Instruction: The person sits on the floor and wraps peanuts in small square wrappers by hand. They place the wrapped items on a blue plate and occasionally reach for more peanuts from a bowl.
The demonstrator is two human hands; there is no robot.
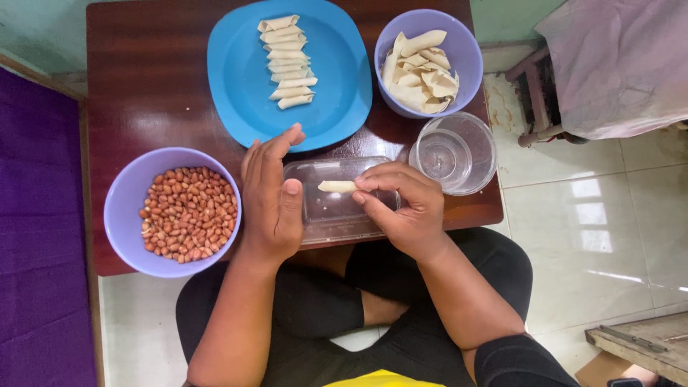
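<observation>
Ten-odd rolls plated at 12 o'clock; right hand grip pinching another roll; left hand spread; wrappers, peanuts remain, perhaps many.

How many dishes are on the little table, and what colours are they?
Purple bowls: 2, one with peanuts, one with pastry strips
Blue plate: 1
Clear round bowl: 1
Clear rectangular tray: 1
Total: 5 dishes
</observation>
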